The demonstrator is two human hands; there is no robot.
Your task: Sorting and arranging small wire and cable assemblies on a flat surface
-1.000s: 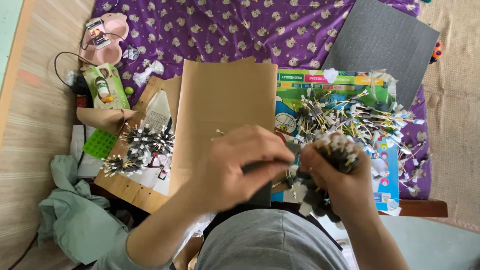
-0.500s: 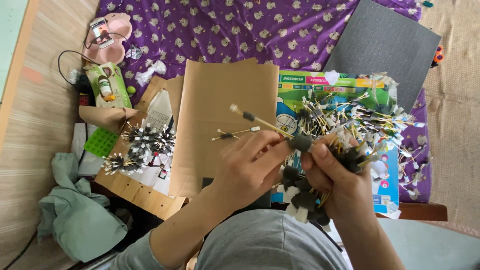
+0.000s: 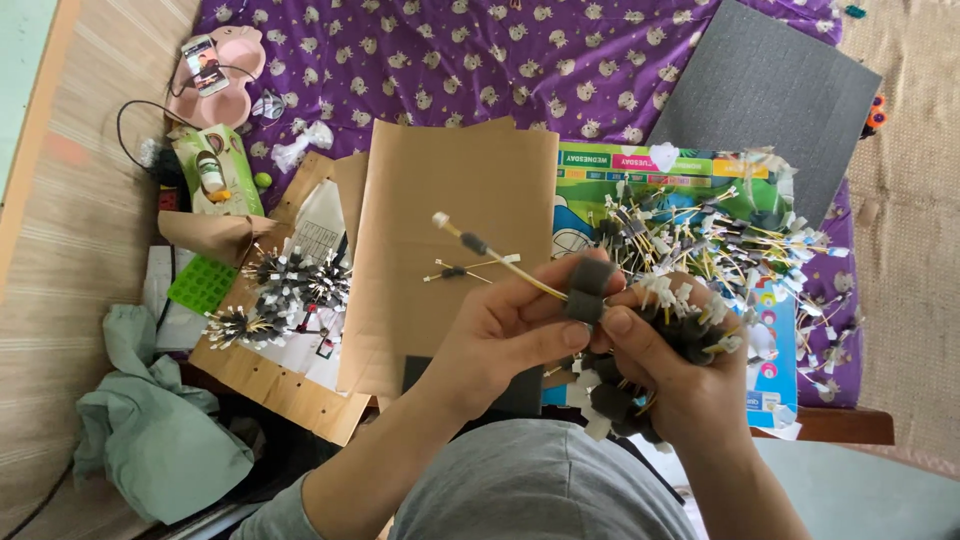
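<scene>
My left hand (image 3: 505, 335) pinches a thin yellow stick (image 3: 497, 259) with a white tip and a dark bead, its point pushed into a small grey foam block (image 3: 588, 290). My right hand (image 3: 668, 375) holds that foam block with thumb and forefinger, and its palm is full of more grey foam pieces and white-tipped sticks (image 3: 690, 320). Both hands hover over a sheet of brown cardboard (image 3: 440, 210). Two loose sticks (image 3: 470, 268) lie on the cardboard just left of the hands.
A big heap of sticks (image 3: 720, 240) lies on a colourful printed sheet (image 3: 600, 180). Finished spiky bundles (image 3: 285, 290) sit at left. A dark grey foam sheet (image 3: 765, 90) rests on the purple patterned cloth (image 3: 450, 60). A phone (image 3: 207, 64), a green carton (image 3: 210, 175), and a green cloth (image 3: 150, 430) are at left.
The hands have lifted apart from a closed huddle. The left hand has drawn out one stick and now has it stuck into the foam block held by the right.
</scene>
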